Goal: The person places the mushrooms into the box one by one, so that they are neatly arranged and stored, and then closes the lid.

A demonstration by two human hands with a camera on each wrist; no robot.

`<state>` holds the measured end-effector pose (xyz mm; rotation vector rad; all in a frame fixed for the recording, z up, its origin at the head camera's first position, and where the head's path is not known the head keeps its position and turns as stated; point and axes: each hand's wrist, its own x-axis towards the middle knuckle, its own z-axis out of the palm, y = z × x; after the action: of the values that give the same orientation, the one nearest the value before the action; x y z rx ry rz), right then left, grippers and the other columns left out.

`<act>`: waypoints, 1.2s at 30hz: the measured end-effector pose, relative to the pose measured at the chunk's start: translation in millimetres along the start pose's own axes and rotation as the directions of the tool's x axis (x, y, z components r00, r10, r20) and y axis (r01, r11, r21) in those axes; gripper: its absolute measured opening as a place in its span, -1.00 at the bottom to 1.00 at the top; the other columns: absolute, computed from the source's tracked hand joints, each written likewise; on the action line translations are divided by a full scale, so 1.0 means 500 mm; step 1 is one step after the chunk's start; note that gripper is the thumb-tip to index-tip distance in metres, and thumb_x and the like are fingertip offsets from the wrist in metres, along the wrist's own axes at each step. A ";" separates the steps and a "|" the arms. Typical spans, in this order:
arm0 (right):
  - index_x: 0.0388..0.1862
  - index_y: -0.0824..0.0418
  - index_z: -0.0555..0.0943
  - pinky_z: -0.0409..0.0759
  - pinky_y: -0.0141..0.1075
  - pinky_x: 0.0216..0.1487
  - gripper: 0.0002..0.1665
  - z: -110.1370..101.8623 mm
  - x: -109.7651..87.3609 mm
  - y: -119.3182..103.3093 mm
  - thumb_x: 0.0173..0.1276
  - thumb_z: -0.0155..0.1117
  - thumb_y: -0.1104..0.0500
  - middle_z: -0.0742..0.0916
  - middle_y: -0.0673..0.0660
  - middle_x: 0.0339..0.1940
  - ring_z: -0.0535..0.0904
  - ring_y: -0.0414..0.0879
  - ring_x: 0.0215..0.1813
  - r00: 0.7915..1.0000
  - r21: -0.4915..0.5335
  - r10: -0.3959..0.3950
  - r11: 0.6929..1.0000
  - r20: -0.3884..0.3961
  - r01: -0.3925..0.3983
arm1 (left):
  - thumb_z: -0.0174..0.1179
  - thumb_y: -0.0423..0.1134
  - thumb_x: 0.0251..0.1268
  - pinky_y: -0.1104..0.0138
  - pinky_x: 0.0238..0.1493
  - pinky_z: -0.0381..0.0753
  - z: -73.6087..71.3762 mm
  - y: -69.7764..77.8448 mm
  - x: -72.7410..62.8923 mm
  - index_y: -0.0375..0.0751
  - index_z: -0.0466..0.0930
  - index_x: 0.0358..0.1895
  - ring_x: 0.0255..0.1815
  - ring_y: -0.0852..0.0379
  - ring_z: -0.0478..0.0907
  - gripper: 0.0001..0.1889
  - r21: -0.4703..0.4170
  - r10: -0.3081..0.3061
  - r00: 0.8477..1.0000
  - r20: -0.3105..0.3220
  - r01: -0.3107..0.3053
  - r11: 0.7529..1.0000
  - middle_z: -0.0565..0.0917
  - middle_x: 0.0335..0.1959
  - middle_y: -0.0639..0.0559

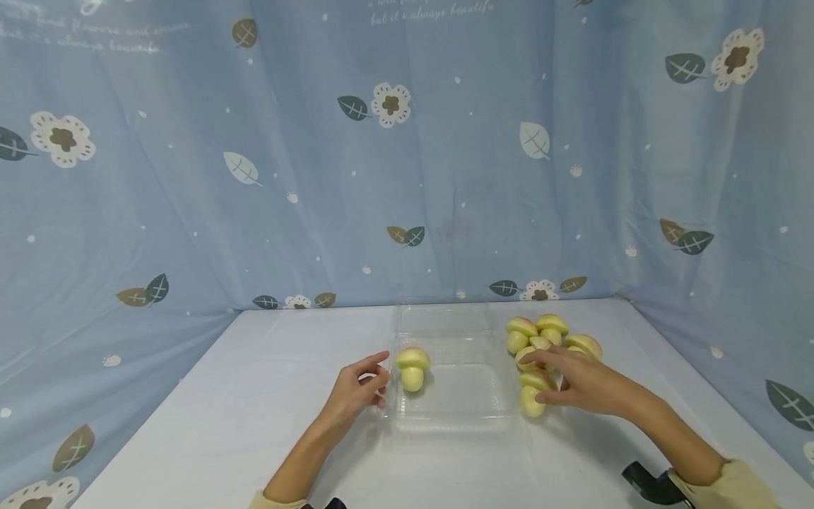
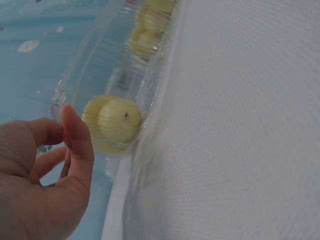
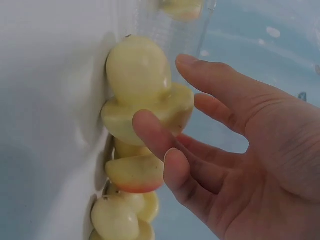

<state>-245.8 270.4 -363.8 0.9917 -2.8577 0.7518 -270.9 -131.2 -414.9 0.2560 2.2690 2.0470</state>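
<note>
A clear plastic clamshell box [image 1: 467, 396] lies with its lid [image 1: 441, 319] folded back. One pale yellow-green toy mushroom [image 1: 413, 369] stands at the left inside it. Beside the box's left rim is my left hand [image 1: 356, 389], thumb and fingers loosely bent, fingertips right at the plastic edge. My right hand [image 1: 588, 382] reaches over a group of similar mushrooms right of the box. Its thumb and fingers are spread about the nearest mushroom [image 3: 137, 70], whose rounded stem and flared cap show between them. This hand partly hides the mushrooms behind in the head view.
More toy mushrooms [image 1: 551, 325] with pinkish cap tops cluster at the right, close to the box. Everything rests on a white-covered table [image 1: 286, 367]. Blue patterned curtains [image 1: 445, 177] hang behind it and along its sides. A dark wrist device [image 1: 655, 488] sits by the right sleeve.
</note>
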 end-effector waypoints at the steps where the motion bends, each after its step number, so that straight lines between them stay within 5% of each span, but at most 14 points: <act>1: 0.25 0.16 0.50 0.58 -0.45 -0.39 -0.34 0.000 0.001 -0.001 0.25 0.40 -0.11 0.63 0.11 0.02 0.52 -0.28 -0.22 1.000 0.001 0.001 1.000 0.003 -0.001 | 0.17 -0.38 0.35 0.43 -0.53 0.62 0.000 0.000 0.000 -0.25 0.41 0.37 -0.40 0.16 0.48 -0.49 0.001 -0.002 1.000 -0.001 0.002 1.000 0.50 -0.22 -0.05; 9: 0.26 0.15 0.49 0.57 -0.45 -0.40 -0.34 0.007 0.003 0.000 0.26 0.39 -0.11 0.62 0.10 0.01 0.50 -0.37 -0.30 0.999 0.004 0.018 1.000 0.027 -0.018 | 0.17 -0.39 0.35 0.44 -0.53 0.61 -0.001 0.002 0.000 -0.27 0.38 0.39 -0.41 0.17 0.48 -0.47 -0.002 -0.005 1.000 0.005 0.005 1.000 0.49 -0.22 -0.05; 19: 0.27 0.13 0.50 0.59 -0.43 -0.46 -0.49 0.007 0.003 0.007 0.36 0.31 0.13 0.59 0.13 -0.01 0.58 -0.28 -0.45 0.997 0.085 -0.003 0.996 0.083 -0.004 | 0.17 -0.38 0.35 0.44 -0.53 0.61 -0.001 0.002 -0.001 -0.29 0.37 0.39 -0.40 0.15 0.48 -0.47 0.000 0.001 1.000 0.010 -0.001 1.000 0.48 -0.22 -0.05; 30: 0.17 -0.07 0.54 0.42 -0.41 -0.40 -0.26 0.028 0.004 0.000 0.03 0.47 -0.31 0.66 0.01 0.00 0.52 -0.33 -0.32 0.995 -0.203 0.098 0.974 -0.028 -0.101 | 0.15 -0.41 0.36 0.45 -0.53 0.60 0.000 -0.002 -0.002 -0.31 0.37 0.38 -0.43 0.19 0.46 -0.48 -0.009 0.003 1.000 0.017 -0.003 1.000 0.47 -0.23 -0.05; 36: 0.17 -0.14 0.50 0.44 -0.27 -0.37 -0.18 0.040 0.008 -0.005 -0.09 0.51 -0.36 0.64 0.08 0.11 0.57 -0.16 -0.22 0.981 -0.219 0.193 0.956 -0.036 -0.196 | 0.15 -0.42 0.35 0.46 -0.53 0.59 0.000 -0.002 -0.001 -0.31 0.38 0.38 -0.42 0.18 0.46 -0.48 -0.008 0.006 1.000 0.015 -0.005 1.000 0.46 -0.23 -0.04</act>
<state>-244.9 257.5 -379.6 0.6830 -2.9732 0.4308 -270.5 -131.4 -415.7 0.2766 2.2530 2.0495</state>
